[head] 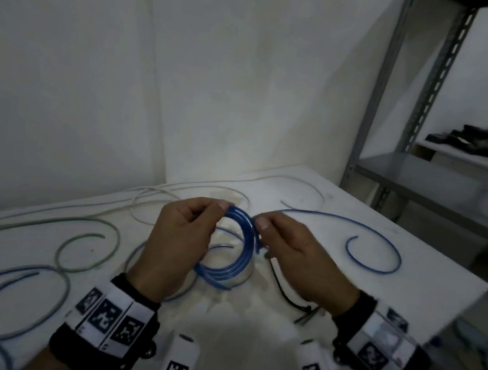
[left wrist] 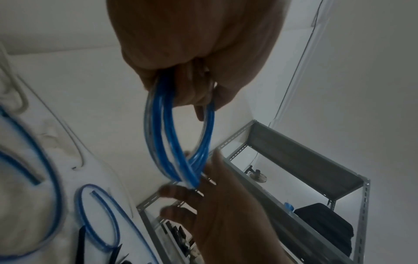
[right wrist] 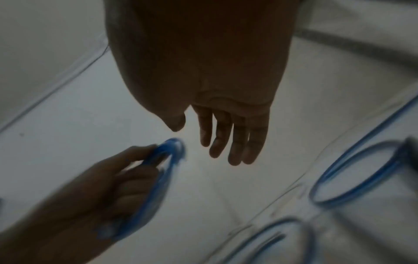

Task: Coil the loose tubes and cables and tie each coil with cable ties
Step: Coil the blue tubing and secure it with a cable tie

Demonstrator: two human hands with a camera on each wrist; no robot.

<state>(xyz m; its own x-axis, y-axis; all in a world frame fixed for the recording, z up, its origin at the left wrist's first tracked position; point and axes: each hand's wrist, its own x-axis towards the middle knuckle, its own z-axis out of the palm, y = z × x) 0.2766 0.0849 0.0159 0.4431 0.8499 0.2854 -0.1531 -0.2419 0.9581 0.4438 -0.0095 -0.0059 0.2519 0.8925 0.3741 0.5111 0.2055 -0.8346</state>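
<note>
Low in the centre of the head view, the left hand (head: 183,238) pinches a small coil of translucent blue plastic tube (head: 230,251) at its upper edge, with several turns gathered and hanging just above the white tabletop (head: 428,266). The right hand (head: 295,257) is at the coil's right side; the right wrist view shows its fingers (right wrist: 235,141) straight and loose, near the coil but gripping nothing. No tie is visible on this coil, so by the look of it the winding is done and the binding is left. Just below the right hand a thin black cable tie (head: 288,293) lies on the table, within easy reach. To the lower left, loose blue and grey-green tubes (head: 21,290) sprawl in open loops, and to the right another single blue tube (head: 375,251) curls uncoiled. Further back, pale thin cables (head: 193,189) trail toward the wall. I judge the task to be in an early stage, with most pieces unbundled. A grey metal shelf rack (head: 414,174) stands at the upper right.
</note>
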